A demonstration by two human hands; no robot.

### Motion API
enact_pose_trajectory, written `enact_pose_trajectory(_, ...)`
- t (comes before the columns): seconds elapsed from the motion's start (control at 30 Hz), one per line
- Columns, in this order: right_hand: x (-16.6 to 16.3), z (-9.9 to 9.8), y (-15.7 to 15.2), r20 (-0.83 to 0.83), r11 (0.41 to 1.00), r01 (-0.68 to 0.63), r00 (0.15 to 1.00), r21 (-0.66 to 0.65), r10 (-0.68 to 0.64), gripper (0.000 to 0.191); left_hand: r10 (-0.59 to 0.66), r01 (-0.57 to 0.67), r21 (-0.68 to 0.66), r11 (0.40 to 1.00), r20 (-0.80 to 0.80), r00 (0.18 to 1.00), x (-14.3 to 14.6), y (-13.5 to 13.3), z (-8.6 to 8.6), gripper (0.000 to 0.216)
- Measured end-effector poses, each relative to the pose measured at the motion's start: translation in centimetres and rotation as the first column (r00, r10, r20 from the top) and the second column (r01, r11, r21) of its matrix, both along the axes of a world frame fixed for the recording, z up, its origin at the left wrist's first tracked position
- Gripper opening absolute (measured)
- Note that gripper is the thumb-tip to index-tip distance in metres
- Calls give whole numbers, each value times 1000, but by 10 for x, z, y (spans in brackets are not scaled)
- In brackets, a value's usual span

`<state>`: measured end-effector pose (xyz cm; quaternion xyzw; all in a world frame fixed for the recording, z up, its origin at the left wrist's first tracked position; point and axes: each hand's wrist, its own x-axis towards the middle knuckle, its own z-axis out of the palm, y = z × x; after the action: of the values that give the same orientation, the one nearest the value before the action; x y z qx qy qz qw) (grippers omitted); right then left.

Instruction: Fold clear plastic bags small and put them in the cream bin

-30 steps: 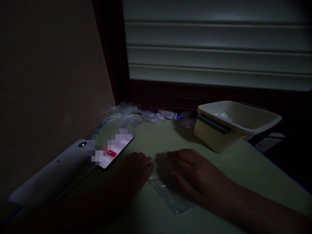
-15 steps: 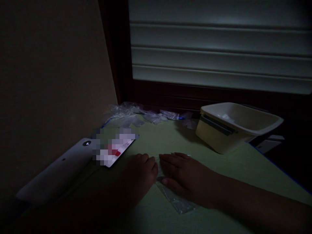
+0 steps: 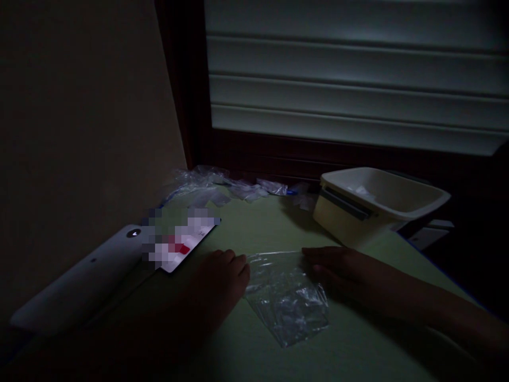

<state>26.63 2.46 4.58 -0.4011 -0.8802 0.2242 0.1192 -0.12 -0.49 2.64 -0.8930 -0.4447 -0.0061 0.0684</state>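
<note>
A clear plastic bag (image 3: 292, 307) lies flat and a little wrinkled on the pale green tabletop (image 3: 254, 225). My left hand (image 3: 222, 278) is closed at the bag's upper left edge, its fingers curled down on the plastic. The fingertips of that hand are partly hidden. At the upper right edge of the bag, my right hand (image 3: 338, 268) rests with its fingers stretched out towards the left. Its fingertips touch the plastic, and most of the bag shows between the two hands.
A smartphone (image 3: 194, 241) with a lit screen leans by a white elongated device (image 3: 85, 278) on the left. Several crumpled clear bags (image 3: 207, 183) line the back edge. A cream plastic bin (image 3: 342, 217) stands at the right, something pale inside.
My right hand has slid right, off the middle of the bag to its right edge, so more plastic shows. My left hand stays at the left edge. The view has shifted slightly.
</note>
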Motion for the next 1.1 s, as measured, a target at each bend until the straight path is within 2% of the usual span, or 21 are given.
enact_pose_trajectory(0.1,0,-5,7,-52,1000,-14,999,-6,13,28,-18,17,22,1000,33,999,-4,3,-7,22)
enact_pose_trajectory(0.23,-5,-19,20,-115,994,96,989,42,-91,27,-20,13,67,998,103,995,-9,6,-17,23)
enact_pose_trajectory(0.43,-9,-40,36,-239,977,211,951,43,-195,21,-12,-26,138,990,271,962,-8,4,-14,26)
enact_pose_trajectory(0.53,-11,-44,35,-300,972,232,930,31,-212,15,-38,-17,151,988,350,936,-8,5,-16,29)
enact_pose_trajectory(0.7,-18,-46,22,-400,965,261,882,-19,-247,20,-80,10,149,989,474,877,-11,11,-25,32)
enact_pose_trajectory(0.77,-18,-47,17,-442,963,266,859,-45,-258,21,-41,-15,101,995,527,849,-13,13,-28,35)
enact_pose_trajectory(0.93,-15,-49,16,-541,955,283,791,-93,-287,23,168,-94,-147,985,659,733,-13,15,-29,32)
enact_pose_trajectory(1.1,-14,-51,18,-599,952,239,740,-191,-306,22,305,-118,-313,942,658,688,-9,17,-16,25)
